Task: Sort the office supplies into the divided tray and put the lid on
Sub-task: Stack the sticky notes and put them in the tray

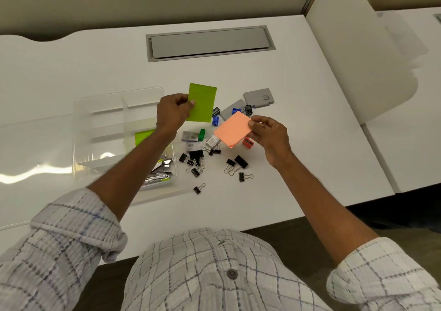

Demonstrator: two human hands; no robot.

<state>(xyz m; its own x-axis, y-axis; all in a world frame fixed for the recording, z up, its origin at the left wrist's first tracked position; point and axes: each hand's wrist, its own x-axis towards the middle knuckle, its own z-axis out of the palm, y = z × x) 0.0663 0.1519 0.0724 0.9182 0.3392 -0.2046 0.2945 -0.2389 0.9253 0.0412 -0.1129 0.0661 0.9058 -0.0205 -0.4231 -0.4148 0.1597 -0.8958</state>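
My left hand (170,112) pinches a green sticky-note pad (202,102) above the desk, just right of the clear divided tray (100,110). My right hand (268,135) pinches an orange sticky-note pad (232,129) over the loose supplies. Inside the tray lie another green pad (143,136) and, in the near right compartment, staplers and pens (160,171). Several black binder clips (236,163) are scattered on the desk in front of the tray's right side.
Grey erasers (259,97), blue sharpeners (215,120), a green sharpener (202,134), a red sharpener (248,142) and staple boxes (190,136) lie on the white desk (298,143). A clear lid (28,143) lies left of the tray. A grey cable hatch (210,43) sits at the back.
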